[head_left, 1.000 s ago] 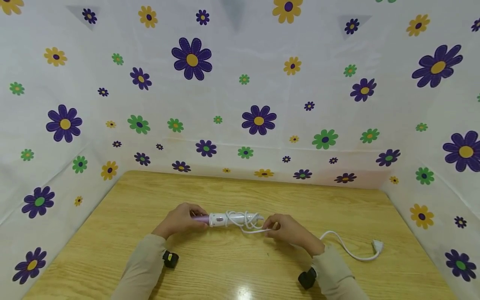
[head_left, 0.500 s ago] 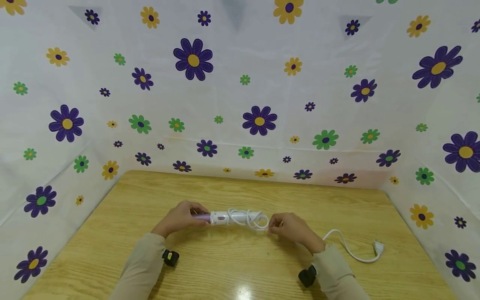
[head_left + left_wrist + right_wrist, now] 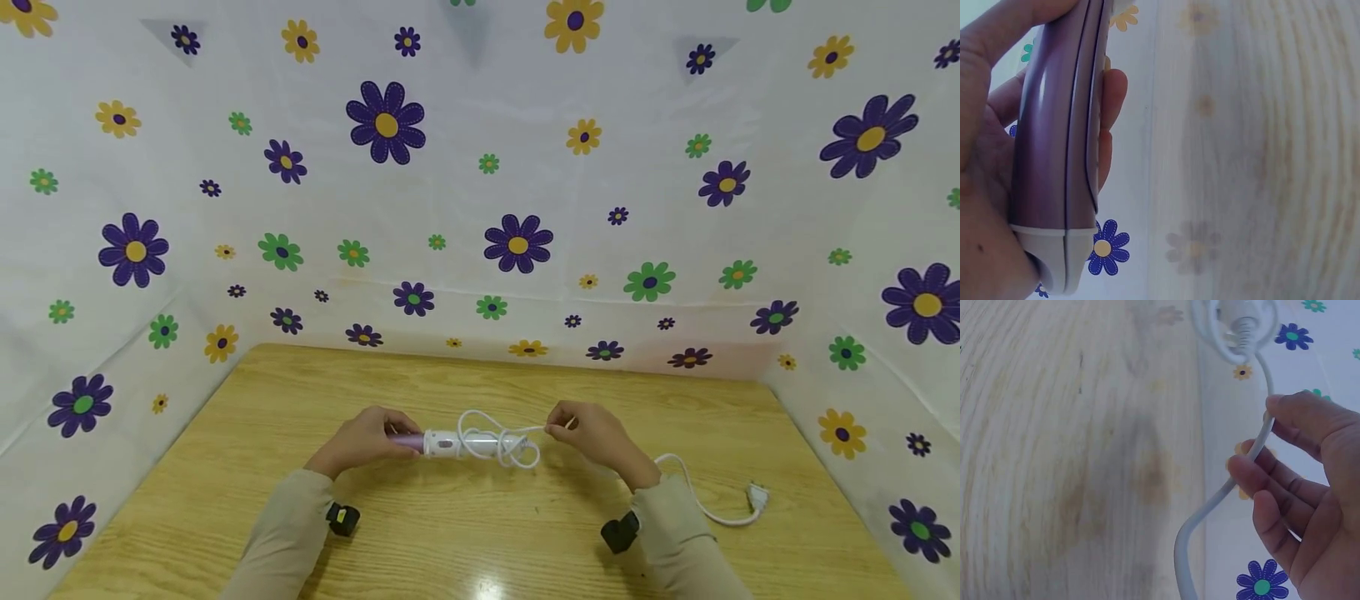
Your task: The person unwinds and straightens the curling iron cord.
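My left hand (image 3: 363, 440) grips the purple end of a purple and white corded wand (image 3: 444, 444), which looks like a hair iron. In the left wrist view the fingers and thumb wrap round its glossy purple body (image 3: 1054, 137), with a pale cap at the lower end. White cord (image 3: 480, 412) lies in loose loops round the white part. Off the wand's right end, my right hand (image 3: 596, 433) pinches the cord between thumb and fingers. The right wrist view shows the cord (image 3: 1263, 434) running through these fingers and the ribbed cord sleeve (image 3: 1245, 331) above.
The cord's free end curves over the wooden table (image 3: 480, 533) to a white two-pin plug (image 3: 757, 497) at the right. White flowered cloth (image 3: 450, 192) stands round the table's back and sides. Each wrist wears a small black camera (image 3: 343, 520).
My right hand has moved away from me and a little right, pulling a cord loop up and over the wand's far side. The left hand stays almost still on the purple end.
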`<act>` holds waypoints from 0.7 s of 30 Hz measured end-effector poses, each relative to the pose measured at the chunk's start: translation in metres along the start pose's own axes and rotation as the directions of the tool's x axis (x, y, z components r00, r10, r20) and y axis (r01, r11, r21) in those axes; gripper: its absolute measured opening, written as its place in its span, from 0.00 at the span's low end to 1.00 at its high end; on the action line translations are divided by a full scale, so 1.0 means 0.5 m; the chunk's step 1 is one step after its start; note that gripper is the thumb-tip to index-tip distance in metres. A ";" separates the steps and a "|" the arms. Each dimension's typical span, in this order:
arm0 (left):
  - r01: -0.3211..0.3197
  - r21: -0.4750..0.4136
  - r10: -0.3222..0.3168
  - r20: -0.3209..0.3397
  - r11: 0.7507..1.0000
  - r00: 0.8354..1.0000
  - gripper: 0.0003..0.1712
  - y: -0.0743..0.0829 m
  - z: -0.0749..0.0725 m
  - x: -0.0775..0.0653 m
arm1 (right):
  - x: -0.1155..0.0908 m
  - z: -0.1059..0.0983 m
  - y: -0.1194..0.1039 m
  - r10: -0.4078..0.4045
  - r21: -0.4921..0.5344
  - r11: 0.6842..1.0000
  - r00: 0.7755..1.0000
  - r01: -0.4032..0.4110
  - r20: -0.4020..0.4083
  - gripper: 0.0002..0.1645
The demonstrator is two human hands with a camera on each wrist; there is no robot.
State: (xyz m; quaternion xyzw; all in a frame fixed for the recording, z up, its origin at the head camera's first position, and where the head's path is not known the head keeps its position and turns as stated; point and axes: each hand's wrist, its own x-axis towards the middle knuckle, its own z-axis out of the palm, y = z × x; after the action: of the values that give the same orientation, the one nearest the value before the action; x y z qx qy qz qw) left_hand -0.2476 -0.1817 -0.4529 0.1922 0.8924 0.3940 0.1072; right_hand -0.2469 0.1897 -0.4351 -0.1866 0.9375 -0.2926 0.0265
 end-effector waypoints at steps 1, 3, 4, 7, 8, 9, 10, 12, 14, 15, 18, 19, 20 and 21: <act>-0.003 0.008 0.003 -0.005 1.000 1.000 0.20 -0.003 0.001 0.001 | -0.002 -0.005 -0.001 -0.008 0.019 1.000 1.000 0.008 -0.003 0.05; 0.000 0.027 0.000 -0.016 1.000 1.000 0.20 -0.008 0.001 0.002 | -0.008 -0.013 -0.002 -0.019 0.061 0.998 1.000 0.019 0.002 0.05; 0.003 0.037 -0.002 -0.020 0.999 1.000 0.20 -0.011 0.001 0.002 | -0.011 -0.016 -0.003 -0.025 0.077 0.997 1.000 0.025 0.008 0.05; 0.017 0.052 -0.016 -0.027 0.999 1.000 0.20 -0.019 0.001 0.002 | -0.024 -0.024 -0.006 -0.047 0.127 0.991 0.998 0.043 0.035 0.05; 0.021 0.059 -0.019 -0.031 0.998 0.999 0.20 -0.021 0.000 0.002 | -0.028 -0.026 -0.008 -0.058 0.136 0.989 0.997 0.052 0.043 0.06; 0.026 0.065 -0.024 -0.035 0.998 0.999 0.20 -0.022 -0.001 0.001 | -0.032 -0.027 -0.009 -0.069 0.143 0.988 0.996 0.061 0.052 0.05; 0.031 0.071 -0.028 -0.040 0.997 0.999 0.20 -0.022 -0.002 0.000 | -0.037 -0.028 -0.010 -0.080 0.144 0.987 0.995 0.071 0.060 0.05; 0.045 0.077 -0.041 -0.049 0.996 0.998 0.20 -0.024 -0.004 0.001 | -0.044 -0.030 -0.011 -0.110 0.143 0.985 0.991 0.099 0.071 0.05; 0.055 0.082 -0.050 -0.059 0.995 0.997 0.20 -0.025 -0.006 0.003 | -0.052 -0.032 -0.010 -0.141 0.139 0.982 0.987 0.129 0.077 0.04; 0.061 0.081 -0.057 -0.061 0.995 0.997 0.20 -0.027 -0.006 0.003 | -0.055 -0.033 -0.008 -0.153 0.144 0.980 0.985 0.140 0.084 0.04; 0.078 0.070 -0.074 -0.064 0.995 0.995 0.22 -0.032 -0.009 0.003 | -0.065 -0.032 0.000 -0.195 0.175 0.969 0.975 0.174 0.110 0.03; 0.085 0.066 -0.081 -0.065 0.994 0.995 0.22 -0.033 -0.010 0.002 | -0.067 -0.031 0.003 -0.203 0.186 0.966 0.972 0.178 0.123 0.03; 0.091 0.061 -0.087 -0.066 0.994 0.994 0.22 -0.034 -0.010 0.001 | -0.069 -0.030 0.006 -0.206 0.195 0.965 0.969 0.177 0.137 0.02; 0.098 0.056 -0.094 -0.066 0.994 0.993 0.22 -0.035 -0.011 0.000 | -0.070 -0.028 0.009 -0.208 0.200 0.964 0.967 0.176 0.149 0.02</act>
State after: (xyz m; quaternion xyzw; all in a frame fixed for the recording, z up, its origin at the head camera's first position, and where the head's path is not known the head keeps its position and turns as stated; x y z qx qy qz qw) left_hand -0.2541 -0.1960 -0.4621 0.1394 0.9149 0.3676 0.0918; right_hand -0.2181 0.2137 -0.4281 -0.2977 0.8780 -0.3627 0.0941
